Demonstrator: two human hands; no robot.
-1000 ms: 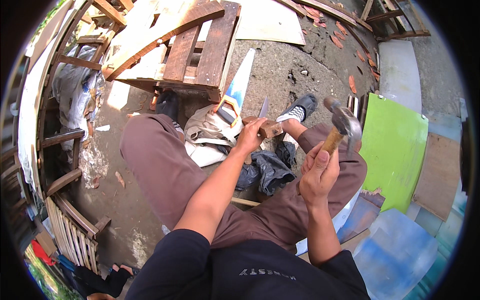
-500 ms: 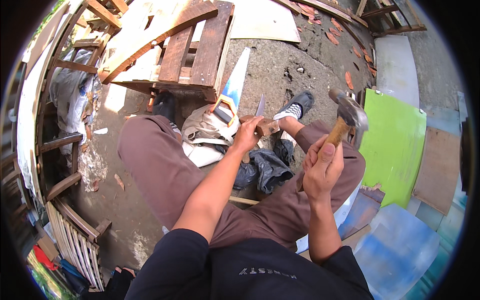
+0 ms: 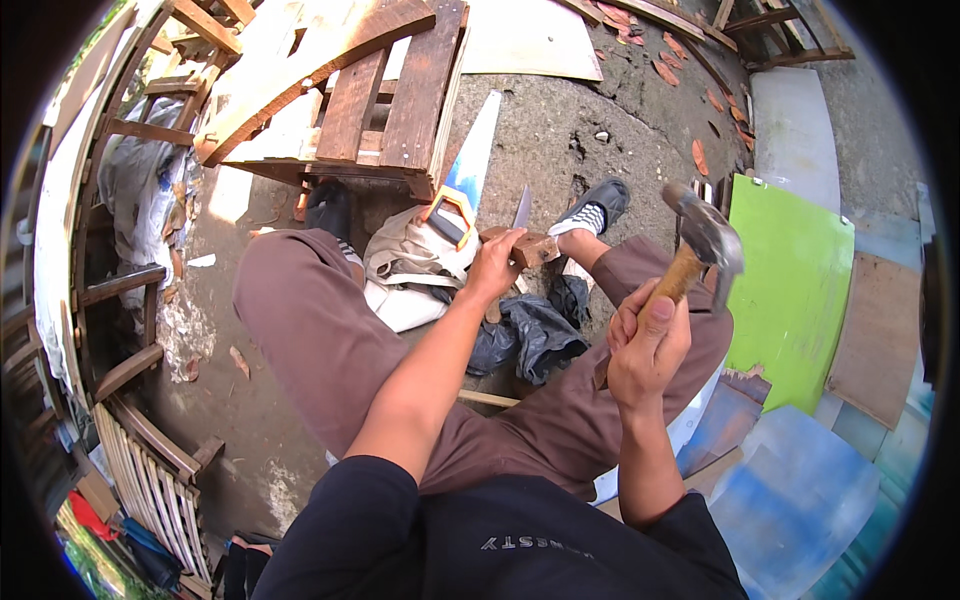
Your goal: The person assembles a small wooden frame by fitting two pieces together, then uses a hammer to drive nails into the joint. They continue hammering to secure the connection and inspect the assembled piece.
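Note:
My left hand (image 3: pixel 492 266) is closed on a small brown wooden block (image 3: pixel 538 251) between my knees. A pointed metal blade (image 3: pixel 522 206) shows just beyond the block; whether it is fixed to the wood I cannot tell. In my right hand (image 3: pixel 648 345) is a claw hammer (image 3: pixel 712 238), gripped by its wooden handle and raised over my right knee, apart from the block. A handsaw (image 3: pixel 471 178) with a black and yellow handle leans on a beige cloth bag (image 3: pixel 415 252) left of the block. Crumpled black plastic (image 3: pixel 540 340) lies under my left hand.
A slatted wooden pallet (image 3: pixel 420 100) with a loose plank (image 3: pixel 310 80) across it stands ahead. Wooden frames (image 3: pixel 130 290) line the left side. Green (image 3: pixel 785 290) and blue-white (image 3: pixel 795 505) panels lie at the right. Dry leaves (image 3: pixel 698 158) are scattered on the ground. Someone's dark-clad limb shows at lower left.
The hammer has shifted slightly right and down with my right hand. My left hand and the block have barely moved. At lower left, the other person's limb has changed position.

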